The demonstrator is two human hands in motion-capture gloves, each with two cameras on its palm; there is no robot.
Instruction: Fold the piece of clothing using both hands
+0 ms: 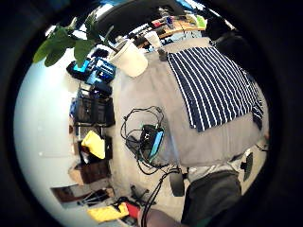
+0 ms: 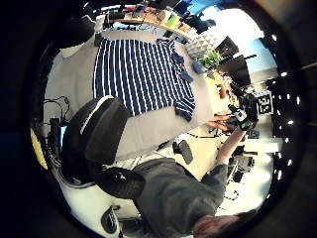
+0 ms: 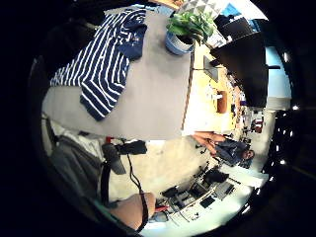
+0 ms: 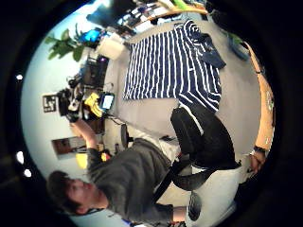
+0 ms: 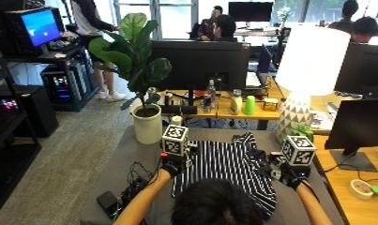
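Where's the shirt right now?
In the outside view the striped shirt lies spread on the grey table, straight ahead of the person, between the left hand and right hand, with the potted plant at its far left.

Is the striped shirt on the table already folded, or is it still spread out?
Spread out. The striped shirt lies flat on the grey table, with no fold visible; neither hand touches it.

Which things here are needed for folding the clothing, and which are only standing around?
For the job: striped shirt, grey table, left hand, right hand.

Just lying about: potted plant, white lamp, green cup, bottle, cables.
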